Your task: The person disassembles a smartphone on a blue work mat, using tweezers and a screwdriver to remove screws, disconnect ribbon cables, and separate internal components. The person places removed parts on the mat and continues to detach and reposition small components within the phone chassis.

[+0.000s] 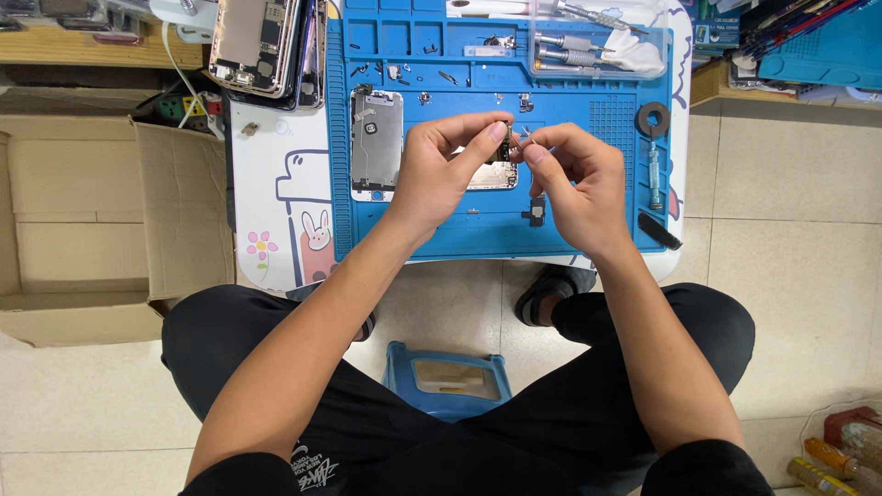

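Hands meet over the middle of the blue repair mat [404,234]: the left hand [439,170] and the right hand [571,184] both pinch one small dark phone part [503,147] between fingertips, held just above the mat. The part is tiny, dark with a metallic glint; its finer detail is too small to tell. Under the hands lies a silver phone housing [491,176], mostly hidden. At nine o'clock from the hands a metal phone plate [377,142] lies flat on the mat. At three o'clock sit a black tape ring [653,118] and a screwdriver [654,179]. At twelve o'clock a clear tray of tools [588,46] rests. The mat covers a small white worktop [266,184] with cartoon drawings. At nine o'clock, well apart, an open cardboard box [101,220] stands on the pale tiled floor [799,276]; a blue stool [446,378] shows between the person's knees.
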